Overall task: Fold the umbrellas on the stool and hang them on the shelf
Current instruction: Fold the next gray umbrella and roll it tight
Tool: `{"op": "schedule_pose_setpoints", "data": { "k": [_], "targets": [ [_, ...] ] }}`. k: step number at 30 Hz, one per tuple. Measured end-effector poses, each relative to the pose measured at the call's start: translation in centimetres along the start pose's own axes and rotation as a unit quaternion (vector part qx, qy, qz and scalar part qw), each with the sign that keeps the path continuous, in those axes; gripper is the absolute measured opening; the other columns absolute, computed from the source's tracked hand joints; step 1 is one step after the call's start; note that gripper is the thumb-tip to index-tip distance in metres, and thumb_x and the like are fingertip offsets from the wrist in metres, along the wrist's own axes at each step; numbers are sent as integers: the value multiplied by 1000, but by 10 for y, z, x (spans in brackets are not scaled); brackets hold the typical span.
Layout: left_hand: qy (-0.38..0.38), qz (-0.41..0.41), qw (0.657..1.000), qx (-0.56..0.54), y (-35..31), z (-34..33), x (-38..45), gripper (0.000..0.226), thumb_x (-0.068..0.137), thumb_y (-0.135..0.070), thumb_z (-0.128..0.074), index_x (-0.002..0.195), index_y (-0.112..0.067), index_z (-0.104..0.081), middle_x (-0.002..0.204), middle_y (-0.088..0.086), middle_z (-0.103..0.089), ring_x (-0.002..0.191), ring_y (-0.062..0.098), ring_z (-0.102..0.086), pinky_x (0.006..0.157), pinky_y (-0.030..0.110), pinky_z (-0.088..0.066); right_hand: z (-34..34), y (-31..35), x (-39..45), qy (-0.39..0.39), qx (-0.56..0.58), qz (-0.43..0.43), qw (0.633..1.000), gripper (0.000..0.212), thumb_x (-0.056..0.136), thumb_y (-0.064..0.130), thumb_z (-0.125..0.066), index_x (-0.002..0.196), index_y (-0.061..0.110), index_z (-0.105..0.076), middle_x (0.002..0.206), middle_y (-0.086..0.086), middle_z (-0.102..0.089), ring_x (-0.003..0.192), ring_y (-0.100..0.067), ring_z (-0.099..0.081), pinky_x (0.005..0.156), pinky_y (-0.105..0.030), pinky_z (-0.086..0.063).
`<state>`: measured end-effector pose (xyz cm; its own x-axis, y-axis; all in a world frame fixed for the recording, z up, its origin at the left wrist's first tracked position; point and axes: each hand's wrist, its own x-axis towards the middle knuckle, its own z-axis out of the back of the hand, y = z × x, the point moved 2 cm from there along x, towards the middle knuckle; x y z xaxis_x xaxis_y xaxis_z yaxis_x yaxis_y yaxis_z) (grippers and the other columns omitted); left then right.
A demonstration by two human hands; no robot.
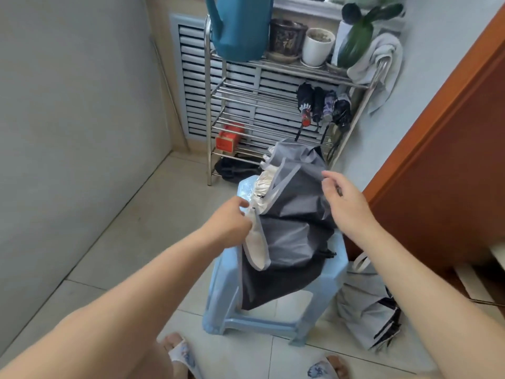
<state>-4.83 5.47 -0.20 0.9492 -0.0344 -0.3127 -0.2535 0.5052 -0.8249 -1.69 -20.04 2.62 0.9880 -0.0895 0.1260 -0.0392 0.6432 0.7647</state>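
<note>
A dark grey umbrella (292, 225) with a pale lining and grey trim lies loosely collapsed on the light blue plastic stool (332, 277). My left hand (232, 218) pinches a fold of its canopy at the left edge. At the upper right, my right hand (345, 199) pinches another edge of the fabric. Behind the stool stands the metal shelf (240, 91), where several folded umbrellas (323, 105) hang from a bar on the right side.
Another grey umbrella (369, 315) lies on the tiled floor right of the stool. The shelf carries plant pots (318, 46), a blue watering can (237, 28), a towel (382, 69) and a red box (228, 139). A wooden door (448, 149) stands on the right, a wall on the left.
</note>
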Motion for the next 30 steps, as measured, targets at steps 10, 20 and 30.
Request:
{"op": "schedule_pose_setpoints", "data": {
  "k": [10,20,30],
  "targets": [
    [58,-96,994,-12,13,-4,71,64,92,-10,-61,145,-44,-52,137,-16,-61,111,7,-64,91,23,-55,34,-127,-3,22,252,-284,925,51,105,7,-49,154,12,-38,151,-15,-46,129,-36,-55,103,-45,-48],
    [37,-86,996,14,-19,6,42,23,92,-33,-75,88,-15,-63,71,2,-74,52,3,-55,59,28,-38,63,-139,28,-44,283,-288,914,27,100,32,-65,103,6,-60,84,-7,-53,51,-12,-39,44,-24,-34],
    [-12,100,993,-62,9,-14,49,34,102,-33,-51,76,-11,-58,58,5,-59,37,15,-48,49,21,-37,26,-131,30,-57,30,-387,920,54,84,59,-55,96,6,-62,67,-9,-59,51,-24,-49,52,-29,-40]
  ]
}}
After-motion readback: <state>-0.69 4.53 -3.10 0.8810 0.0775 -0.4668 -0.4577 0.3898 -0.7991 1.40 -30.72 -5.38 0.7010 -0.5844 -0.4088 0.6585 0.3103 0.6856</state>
